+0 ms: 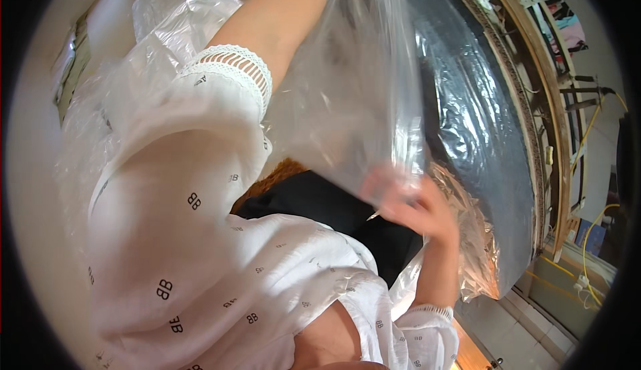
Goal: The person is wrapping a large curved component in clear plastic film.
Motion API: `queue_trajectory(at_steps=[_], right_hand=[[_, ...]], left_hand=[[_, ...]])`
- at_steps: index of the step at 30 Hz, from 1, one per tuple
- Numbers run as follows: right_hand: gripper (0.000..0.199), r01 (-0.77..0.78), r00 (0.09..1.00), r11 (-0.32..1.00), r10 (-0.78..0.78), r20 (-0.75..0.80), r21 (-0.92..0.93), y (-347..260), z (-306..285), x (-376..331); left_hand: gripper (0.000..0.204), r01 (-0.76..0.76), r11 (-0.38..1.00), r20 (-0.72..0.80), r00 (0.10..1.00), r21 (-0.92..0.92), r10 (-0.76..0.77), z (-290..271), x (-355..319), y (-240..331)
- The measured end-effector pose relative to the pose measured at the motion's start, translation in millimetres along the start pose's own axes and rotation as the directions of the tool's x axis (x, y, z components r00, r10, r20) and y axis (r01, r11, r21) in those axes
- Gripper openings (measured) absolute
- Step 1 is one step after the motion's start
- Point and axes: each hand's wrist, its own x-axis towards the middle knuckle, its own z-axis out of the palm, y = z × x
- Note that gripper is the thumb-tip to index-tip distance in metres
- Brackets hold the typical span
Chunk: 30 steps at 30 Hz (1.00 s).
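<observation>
A clear plastic sheet (340, 96) stretches from the top edge of the view down toward my lap. My right hand (417, 210) is at its lower right corner, its fingers bent around the gathered edge; they are somewhat smeared by motion. My left forearm (280, 16) reaches up and out past the top edge, so the left hand itself is hidden. Under and beside the sheet, to the right, lies a dark surface covered in shiny clear film (467, 103).
More crumpled clear plastic (173, 29) lies at the left, behind my left arm. Brownish crinkled film (474, 230) hangs right of my right wrist. A wooden frame edge (554, 103) curves along the right, with yellow cables (587, 263) beyond it. Dark cloth (320, 203) covers my lap.
</observation>
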Motion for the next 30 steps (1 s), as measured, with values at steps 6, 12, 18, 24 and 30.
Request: queue_trajectory(at_steps=[6, 12, 18, 24, 30], right_hand=[[0.023, -0.083, 0.847, 0.906, 0.284, -0.449, 0.415, -22, 43, -165], [0.031, -0.414, 0.821, 0.900, 0.307, -0.482, -0.133, 14, 62, -153], [0.040, -0.649, 0.755, 0.504, 0.336, -0.563, -0.570, 52, 48, -146], [0.056, -0.616, -0.114, 0.770, -0.296, -0.948, -0.166, -133, 47, -385], [0.047, -0.301, -0.572, 0.909, -0.413, -0.708, -0.287, -159, 124, -556]], left_hand=[[0.026, -0.235, 0.952, -0.077, 0.971, -0.194, 0.224, 11, 10, -37], [0.025, -0.203, 0.974, -0.164, 0.969, -0.102, 0.185, 16, -1, -21], [0.024, -0.415, 0.910, -0.282, 0.873, 0.004, 0.399, -5, 76, -113], [0.033, -0.533, 0.843, -0.109, 0.844, -0.076, 0.524, 25, 74, -93], [0.031, -0.426, 0.904, -0.057, 0.904, -0.048, 0.423, 18, 14, -35]])
